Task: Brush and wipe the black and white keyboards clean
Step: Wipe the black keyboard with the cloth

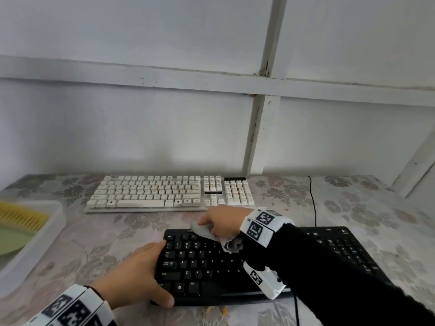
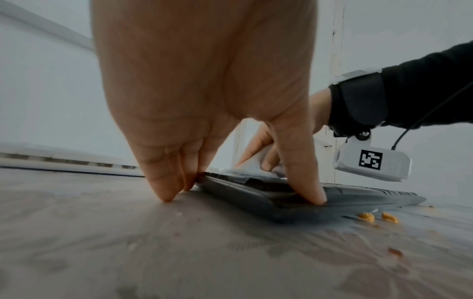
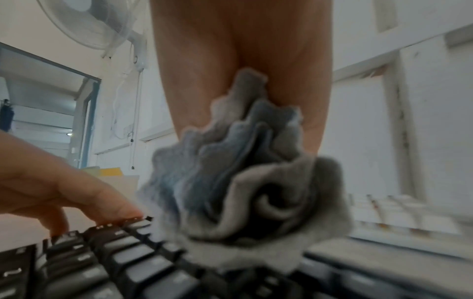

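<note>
The black keyboard [image 1: 211, 267] lies near me on the flowered tablecloth; the white keyboard [image 1: 164, 191] sits behind it by the wall. My right hand [image 1: 216, 222] grips a bunched grey cloth [image 1: 204, 230] and presses it onto the black keyboard's top left key rows. From the right wrist, the cloth [image 3: 243, 182] fills the view above the black keys [image 3: 102, 273]. My left hand [image 1: 150, 274] braces the keyboard's left end. Its straight fingers [image 2: 169, 192] stand on the table against that edge, and the thumb presses on the front edge of the keyboard [image 2: 268, 200].
A white tray [image 1: 47, 243] at the left table edge holds a yellow brush [image 1: 21, 217] and a green dish [image 1: 9, 241]. Orange crumbs [image 2: 367, 217] lie by the black keyboard's front edge. A black cable [image 1: 313, 201] runs back toward the wall.
</note>
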`<state>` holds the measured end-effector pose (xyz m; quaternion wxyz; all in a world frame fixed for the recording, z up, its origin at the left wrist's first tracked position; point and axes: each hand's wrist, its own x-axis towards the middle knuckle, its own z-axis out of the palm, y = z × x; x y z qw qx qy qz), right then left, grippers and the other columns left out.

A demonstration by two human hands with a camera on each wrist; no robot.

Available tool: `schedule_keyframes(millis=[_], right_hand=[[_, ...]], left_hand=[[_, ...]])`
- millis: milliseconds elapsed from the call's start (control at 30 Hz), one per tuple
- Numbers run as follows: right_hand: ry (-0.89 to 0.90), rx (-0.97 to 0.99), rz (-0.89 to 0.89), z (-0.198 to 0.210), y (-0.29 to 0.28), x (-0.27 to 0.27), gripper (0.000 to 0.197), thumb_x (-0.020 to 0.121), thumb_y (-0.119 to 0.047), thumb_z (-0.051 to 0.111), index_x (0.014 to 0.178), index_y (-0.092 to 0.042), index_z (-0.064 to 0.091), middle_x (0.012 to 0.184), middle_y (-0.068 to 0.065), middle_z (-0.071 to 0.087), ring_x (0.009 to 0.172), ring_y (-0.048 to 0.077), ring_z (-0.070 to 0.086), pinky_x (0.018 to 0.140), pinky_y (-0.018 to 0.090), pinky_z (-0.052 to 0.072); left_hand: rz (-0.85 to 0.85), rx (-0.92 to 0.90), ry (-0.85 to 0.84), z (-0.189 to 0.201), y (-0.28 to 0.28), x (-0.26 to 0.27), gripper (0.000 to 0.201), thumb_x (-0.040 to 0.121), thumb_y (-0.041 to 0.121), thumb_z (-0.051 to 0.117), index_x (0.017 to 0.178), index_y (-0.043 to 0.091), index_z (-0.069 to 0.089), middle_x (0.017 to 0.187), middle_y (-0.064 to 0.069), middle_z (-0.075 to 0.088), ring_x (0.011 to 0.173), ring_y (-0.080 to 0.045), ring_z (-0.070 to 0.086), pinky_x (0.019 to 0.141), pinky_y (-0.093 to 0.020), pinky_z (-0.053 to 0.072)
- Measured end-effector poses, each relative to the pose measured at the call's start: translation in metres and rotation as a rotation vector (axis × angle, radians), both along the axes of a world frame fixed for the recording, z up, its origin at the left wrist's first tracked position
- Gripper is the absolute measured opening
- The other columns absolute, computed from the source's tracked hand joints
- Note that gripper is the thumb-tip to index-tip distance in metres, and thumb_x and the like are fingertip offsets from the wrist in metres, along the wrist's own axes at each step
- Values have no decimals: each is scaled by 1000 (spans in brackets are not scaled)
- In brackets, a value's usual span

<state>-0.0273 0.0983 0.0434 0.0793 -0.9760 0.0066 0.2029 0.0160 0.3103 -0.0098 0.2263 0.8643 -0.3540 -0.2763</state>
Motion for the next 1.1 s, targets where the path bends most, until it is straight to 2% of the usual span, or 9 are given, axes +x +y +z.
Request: schedule_keyframes(millis=[167, 300, 400, 600, 733, 833, 900, 1000, 1100], right_hand=[[25, 19, -124, 6, -55, -43, 39, 95, -9, 46, 131, -19, 57, 129, 3, 58, 115, 19, 55, 102, 31, 42], [13, 36, -249, 8, -101, -82, 41, 96, -8, 44, 131, -26, 55, 127, -4, 55, 105, 12, 56, 89, 20, 44], [5, -37, -273, 10, -134, -106, 34, 98, -17, 45, 127, -29, 58, 124, -4, 55, 107, 13, 53, 93, 20, 39], [-125, -151, -404, 1, -194, -145, 23, 91, -40, 57, 91, -17, 59, 92, 2, 59, 78, 17, 55, 69, 26, 38], [-12, -265, -445, 2, -216, -160, 21, 96, -40, 47, 85, -29, 62, 88, -8, 47, 91, 19, 56, 82, 28, 41], [103, -408, -494, 5, -231, -161, 36, 97, -45, 42, 88, -22, 68, 87, -12, 41, 94, 23, 49, 86, 29, 41], [121, -465, -525, 14, -226, -154, 38, 96, -47, 44, 87, -18, 67, 96, -5, 44, 88, 23, 43, 80, 26, 40], [-38, -242, -482, 31, -182, -129, 54, 92, -58, 40, 83, -9, 62, 88, 3, 52, 67, 17, 51, 58, 13, 40], [-111, -13, -290, 37, -112, -90, 56, 92, -57, 37, 100, -10, 65, 100, 11, 63, 81, 24, 62, 72, 21, 52]], left_hand=[[-17, -2, 7, 2, -1, 0, 109, 35, 53, 73, 133, 40, 27, 123, 20, 36, 120, -5, 35, 104, -27, 33], [-26, -4, -18, 2, -2, 0, 103, 31, 57, 69, 122, 47, 23, 120, 23, 35, 121, -5, 34, 106, -27, 32], [-24, 14, -20, 3, -2, 0, 112, 31, 57, 69, 133, 40, 24, 123, 20, 34, 122, -5, 33, 106, -26, 31], [3, 35, -4, 4, -3, -2, 120, 39, 54, 73, 144, 30, 19, 131, 18, 30, 125, -4, 30, 107, -23, 29], [13, 39, 25, 3, -4, -1, 118, 48, 46, 79, 145, 25, 16, 134, 16, 26, 126, -4, 29, 102, -18, 29], [18, 17, 31, 2, -3, -3, 117, 47, 44, 80, 144, 26, 17, 131, 17, 27, 124, -3, 31, 98, -16, 30], [24, -2, 45, 3, -2, -4, 117, 39, 47, 76, 140, 31, 20, 130, 18, 29, 123, -3, 33, 101, -19, 32], [22, -45, 56, 4, -2, -6, 108, 34, 47, 73, 128, 42, 19, 124, 23, 30, 123, -3, 34, 101, -20, 31], [12, -69, 57, 3, -2, -7, 113, 33, 47, 73, 130, 42, 15, 122, 25, 29, 122, -2, 32, 103, -19, 29]])
